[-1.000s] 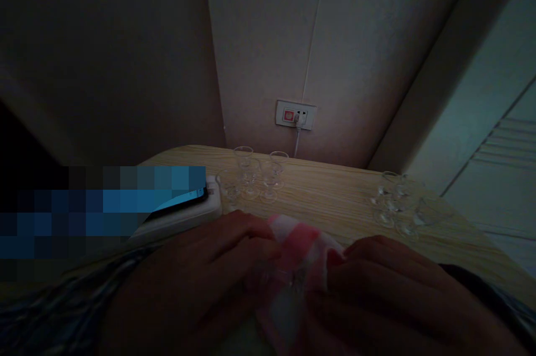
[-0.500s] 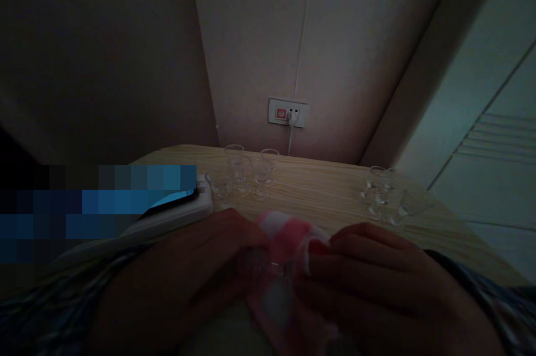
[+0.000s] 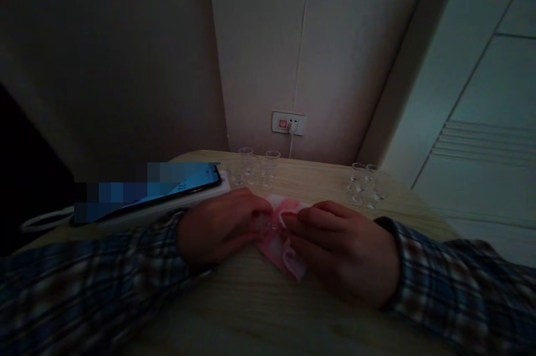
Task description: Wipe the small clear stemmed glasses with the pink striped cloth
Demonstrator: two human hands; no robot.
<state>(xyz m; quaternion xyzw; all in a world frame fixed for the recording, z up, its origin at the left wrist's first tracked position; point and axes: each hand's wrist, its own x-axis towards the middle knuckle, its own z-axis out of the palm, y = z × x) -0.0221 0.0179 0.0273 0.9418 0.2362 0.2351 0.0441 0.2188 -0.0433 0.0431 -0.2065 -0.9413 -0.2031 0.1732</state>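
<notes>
In the middle of the view, my left hand point(image 3: 224, 227) is closed around a small clear glass point(image 3: 268, 225), whose outline is dim and partly covered by fingers. My right hand point(image 3: 343, 250) pinches a pink and white cloth point(image 3: 274, 253) against the glass's right side. The cloth also spreads behind the glass and hangs below it, with a curled edge at the right fingertips. Both hands are close together, just above the wooden table point(image 3: 234, 303).
Several small clear glasses point(image 3: 271, 169) stand at the table's back, left of centre. More small glasses point(image 3: 358, 183) stand back right. A lit phone point(image 3: 188, 188) rests on a white box point(image 3: 225, 183) at left. A plugged socket point(image 3: 288, 123) is on the wall.
The camera view has pulled back, so both plaid sleeves and more table show. My hands still hold the glass and cloth, with the fingers slightly shifted.
</notes>
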